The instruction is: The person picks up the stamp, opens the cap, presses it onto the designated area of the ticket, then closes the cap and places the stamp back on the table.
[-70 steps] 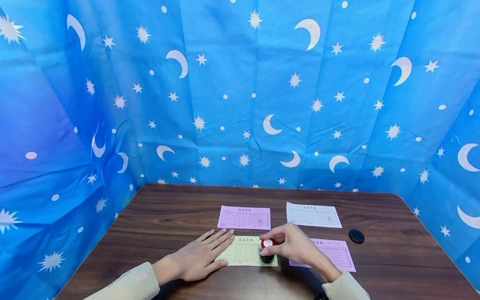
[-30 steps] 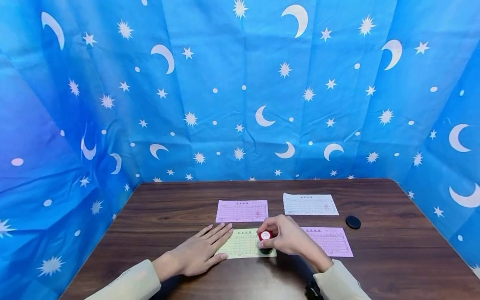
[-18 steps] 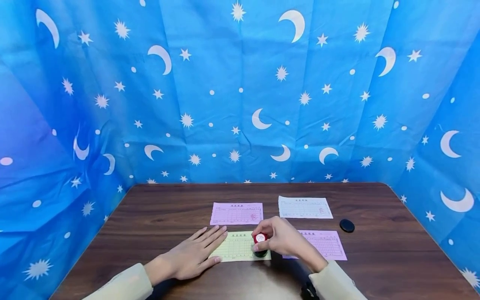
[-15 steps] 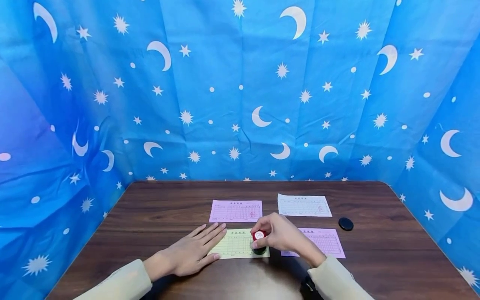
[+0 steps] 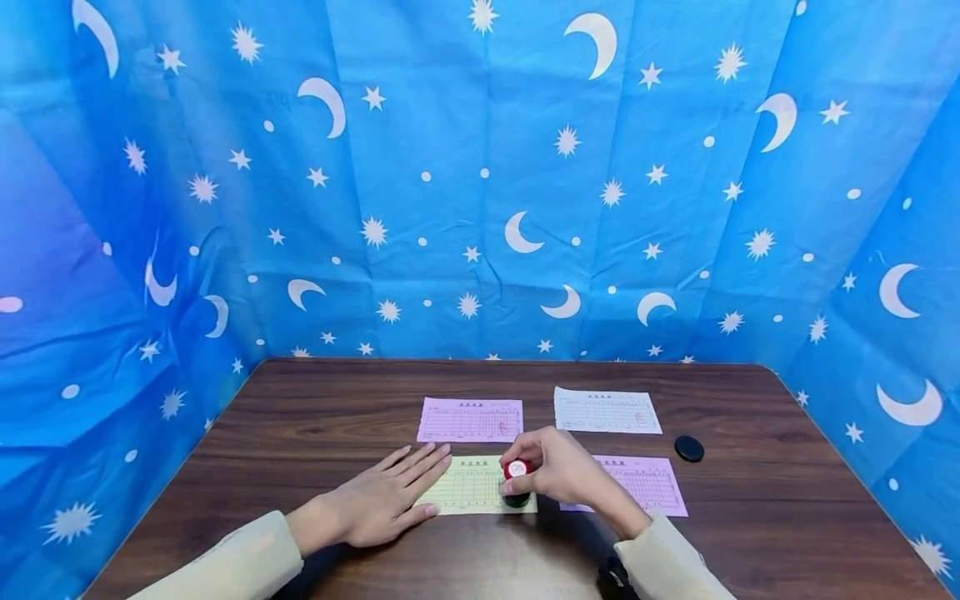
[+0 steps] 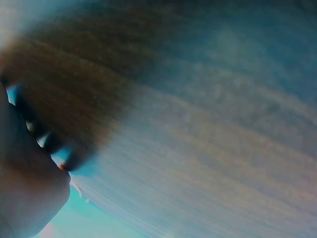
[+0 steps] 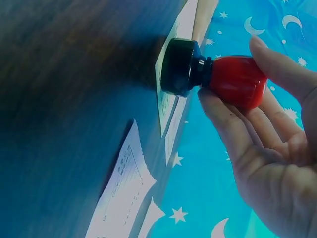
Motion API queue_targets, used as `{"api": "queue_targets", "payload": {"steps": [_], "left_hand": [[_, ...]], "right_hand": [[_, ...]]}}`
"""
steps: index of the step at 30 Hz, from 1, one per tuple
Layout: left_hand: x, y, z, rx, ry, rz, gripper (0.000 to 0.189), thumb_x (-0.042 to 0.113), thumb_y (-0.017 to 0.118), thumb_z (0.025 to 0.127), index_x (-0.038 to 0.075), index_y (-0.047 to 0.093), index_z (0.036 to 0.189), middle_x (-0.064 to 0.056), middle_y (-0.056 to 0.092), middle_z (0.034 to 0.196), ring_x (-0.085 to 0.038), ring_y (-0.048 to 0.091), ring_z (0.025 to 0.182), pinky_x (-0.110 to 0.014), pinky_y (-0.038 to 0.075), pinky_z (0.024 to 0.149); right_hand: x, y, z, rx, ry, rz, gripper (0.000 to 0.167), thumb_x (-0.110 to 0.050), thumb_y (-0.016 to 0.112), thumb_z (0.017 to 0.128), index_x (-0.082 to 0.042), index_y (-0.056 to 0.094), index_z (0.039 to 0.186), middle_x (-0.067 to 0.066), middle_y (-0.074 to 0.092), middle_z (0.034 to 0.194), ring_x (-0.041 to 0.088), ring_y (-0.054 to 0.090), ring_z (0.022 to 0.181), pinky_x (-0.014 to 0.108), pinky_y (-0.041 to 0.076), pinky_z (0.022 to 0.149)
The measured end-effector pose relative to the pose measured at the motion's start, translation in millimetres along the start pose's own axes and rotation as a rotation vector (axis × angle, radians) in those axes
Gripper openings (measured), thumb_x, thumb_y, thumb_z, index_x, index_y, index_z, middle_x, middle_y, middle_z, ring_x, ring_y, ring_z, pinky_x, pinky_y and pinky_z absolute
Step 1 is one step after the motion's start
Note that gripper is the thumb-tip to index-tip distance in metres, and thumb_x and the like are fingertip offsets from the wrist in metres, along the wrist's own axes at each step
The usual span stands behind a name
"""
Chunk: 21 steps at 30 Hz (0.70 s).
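Here at the desk (image 5: 315,425), the right grip (image 5: 566,477) pinches a stamp (image 7: 233,79) on the yellow slip (image 5: 468,490), left grip (image 5: 375,504) spread over its end; stamping seems underway, a straight lift wanted next.

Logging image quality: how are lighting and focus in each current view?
Head view: mostly sharp, pale glare on the dark brown wood-grain table, low in frame; left wrist view: hazy, the bare left hand blurred; right wrist view: bluish cast, dim table, glossy red and black round stamp fairly clear.
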State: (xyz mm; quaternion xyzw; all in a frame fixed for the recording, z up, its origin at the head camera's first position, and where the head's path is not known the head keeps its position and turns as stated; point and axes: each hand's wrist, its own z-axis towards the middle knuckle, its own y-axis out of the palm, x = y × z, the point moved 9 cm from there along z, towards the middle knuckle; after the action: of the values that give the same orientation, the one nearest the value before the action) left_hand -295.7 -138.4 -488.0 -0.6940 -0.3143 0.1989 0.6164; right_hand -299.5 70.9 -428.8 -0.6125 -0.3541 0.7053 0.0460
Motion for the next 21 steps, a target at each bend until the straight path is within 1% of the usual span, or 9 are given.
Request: {"api": "queue_targets", "payload": {"steps": [3,6,8,10,13,17,21], "left_hand": [[0.1,-1.1,1.2,-0.001,0.001,0.003,0.071,0.061,0.023,0.112,0.022,0.016,0.171,0.0,0.014,0.179,-0.025,0.017,0.166,-0.058,0.02,0.132],[-0.2,-1.4,1.4,-0.003,0.0,-0.011,0.071,0.061,0.024,0.112,0.021,0.016,0.171,0.0,0.014,0.179,-0.026,0.017,0.166,-0.059,0.02,0.132],[-0.5,-0.6,0.7,-0.005,-0.003,-0.021,0.071,0.06,0.024,0.112,0.021,0.015,0.171,0.0,0.014,0.179,-0.026,0.017,0.166,-0.06,0.02,0.132],[-0.6,-0.3,0.2,-0.006,-0.006,-0.027,0.071,0.061,0.024,0.112,0.022,0.015,0.171,0.0,0.013,0.179,-0.026,0.016,0.166,-0.06,0.02,0.132],[-0.7,0.1,0.0,-0.009,-0.008,-0.026,0.072,0.061,0.023,0.112,0.022,0.014,0.171,0.0,0.012,0.179,-0.026,0.015,0.167,-0.059,0.019,0.132],[-0.2,-0.2,-0.5,-0.015,-0.006,-0.024,0.072,0.061,0.023,0.112,0.021,0.014,0.171,0.0,0.013,0.179,-0.026,0.015,0.166,-0.059,0.019,0.132],[0.9,-2.1,-0.3,-0.016,0.003,-0.009,0.071,0.06,0.023,0.112,0.021,0.014,0.171,-0.001,0.013,0.179,-0.026,0.015,0.166,-0.058,0.02,0.132]], "right_hand": [[-3,-3,-3.0,-0.001,-0.03,-0.037,0.028,-0.016,0.089,0.084,-0.004,0.078,0.107,0.0,0.08,0.09,0.007,0.065,0.074,0.02,0.051,0.064],[-8,-9,-8.0,-0.007,-0.07,-0.081,0.027,-0.02,0.088,0.087,-0.009,0.079,0.109,-0.003,0.08,0.094,0.006,0.067,0.077,0.02,0.052,0.066],[-10,-15,-12.7,-0.006,-0.093,-0.089,0.026,-0.024,0.087,0.088,-0.013,0.08,0.11,-0.004,0.081,0.097,0.006,0.069,0.079,0.02,0.054,0.067],[-10,-22,-18.0,0.002,-0.101,-0.074,0.024,-0.027,0.086,0.089,-0.017,0.08,0.11,-0.005,0.081,0.099,0.006,0.071,0.082,0.021,0.055,0.069],[-6,-33,-27.2,0.017,-0.097,-0.056,0.025,-0.032,0.085,0.09,-0.021,0.08,0.111,-0.006,0.081,0.097,0.006,0.071,0.081,0.022,0.055,0.071],[3,-46,-41.3,0.042,-0.077,-0.042,0.03,-0.035,0.084,0.09,-0.018,0.08,0.114,-0.006,0.08,0.096,0.007,0.071,0.082,0.022,0.056,0.074],[13,-62,-56.0,0.082,-0.041,-0.022,0.033,-0.036,0.084,0.09,-0.016,0.079,0.116,-0.002,0.08,0.101,0.009,0.074,0.088,0.022,0.059,0.078]]}}
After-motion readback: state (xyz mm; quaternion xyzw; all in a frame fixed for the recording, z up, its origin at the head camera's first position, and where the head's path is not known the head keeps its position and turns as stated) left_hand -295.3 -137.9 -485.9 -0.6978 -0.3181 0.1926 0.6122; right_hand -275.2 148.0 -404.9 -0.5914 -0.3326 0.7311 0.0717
